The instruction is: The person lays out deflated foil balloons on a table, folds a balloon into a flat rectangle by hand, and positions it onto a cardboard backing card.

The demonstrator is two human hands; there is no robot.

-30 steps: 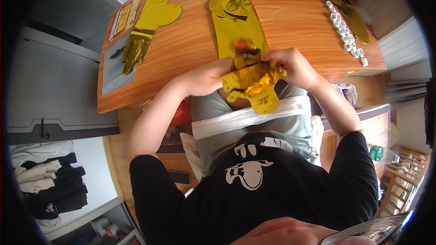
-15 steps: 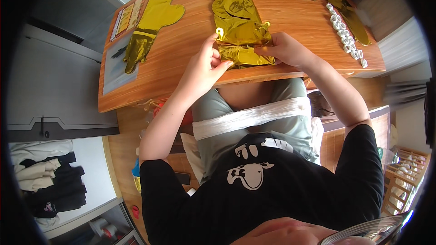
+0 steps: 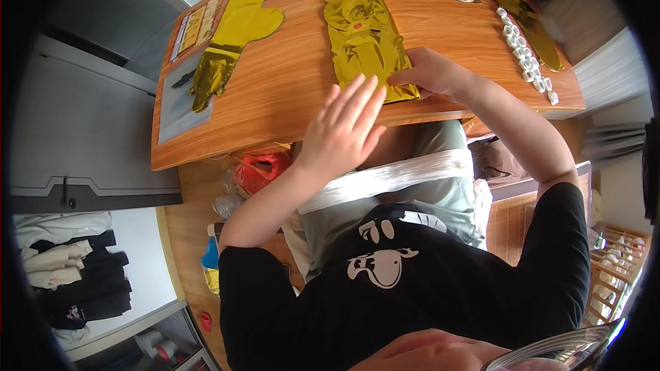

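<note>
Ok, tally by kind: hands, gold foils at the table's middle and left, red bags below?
Hands: 2 (left hand, right hand)
Gold foils: 2 (middle foil, left foil)
Red bag: 1
Total: 5

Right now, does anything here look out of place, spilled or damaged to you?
Nothing looks spilled. A small red thing lies alone on the floor, away from the table, perhaps dropped. The white bundle across the lap seems oddly placed, maybe deliberately. The foil at the right hand is wrinkled; I see no clear tear.
</note>
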